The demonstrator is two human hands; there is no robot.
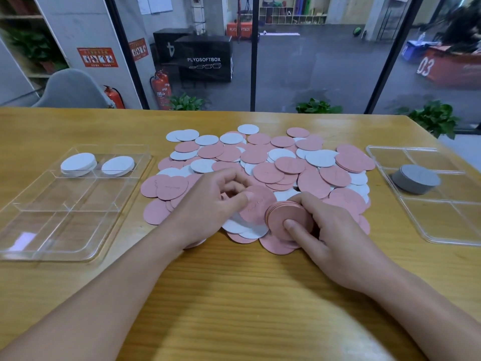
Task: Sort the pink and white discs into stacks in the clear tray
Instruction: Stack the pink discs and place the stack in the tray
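Right hand [335, 230] grip holds pink stack [289, 220] (thin, matte); left hand [216, 201] grip pinches pink disc [257, 204].

Left hand [208, 201] covered part of the disc pile [260, 168]; fingertips curled under, so contact beneath was not visible. Right hand [330, 230] hid the far edge of the pink stack [286, 217] it held; count not legible. Faint print on the pink discs was too blurred to read. Right tray [442, 225] was cut off by the frame's right edge; the grey stack [416, 179] in it showed no separate layers. Both forearms ran out of frame below.
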